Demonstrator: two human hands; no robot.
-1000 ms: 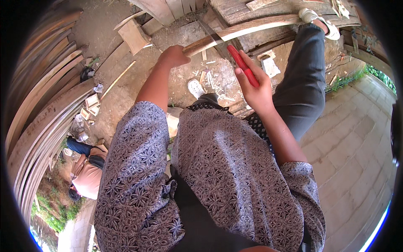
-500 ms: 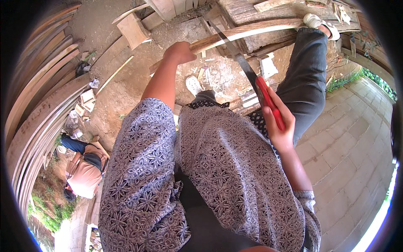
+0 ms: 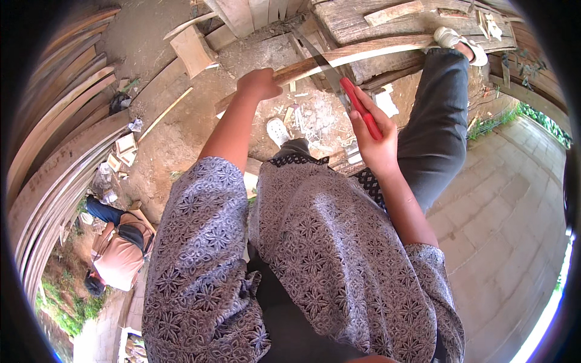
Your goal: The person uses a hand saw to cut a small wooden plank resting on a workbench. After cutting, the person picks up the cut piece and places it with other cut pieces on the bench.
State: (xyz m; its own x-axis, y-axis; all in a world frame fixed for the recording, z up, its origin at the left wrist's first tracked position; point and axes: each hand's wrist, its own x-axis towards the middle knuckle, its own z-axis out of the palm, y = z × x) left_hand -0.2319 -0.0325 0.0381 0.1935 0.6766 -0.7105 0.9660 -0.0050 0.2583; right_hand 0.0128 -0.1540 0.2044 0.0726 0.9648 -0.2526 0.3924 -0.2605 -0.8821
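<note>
My left hand (image 3: 259,83) is closed around a long wooden plank (image 3: 363,51), near its left end. My right hand (image 3: 376,132) grips the red handle of a handsaw (image 3: 330,76), whose blade crosses the plank to the right of my left hand. Motion blurs the blade's far part. The plank's right end lies on a thick weathered timber (image 3: 369,18), where my shoe (image 3: 449,39) stands on or against it. My other shoe (image 3: 278,131) is on the dirt below the plank.
Long boards (image 3: 66,151) are stacked along the left side. A person (image 3: 121,248) bends over at the lower left. Wood offcuts (image 3: 126,148) and shavings litter the dirt ground. A short board (image 3: 192,49) lies at the upper left. Paving (image 3: 502,206) spreads on the right.
My right hand and the saw have moved forward and to the left, pushing the blade farther across the plank. My left hand has stayed on the plank, nearly in place.
</note>
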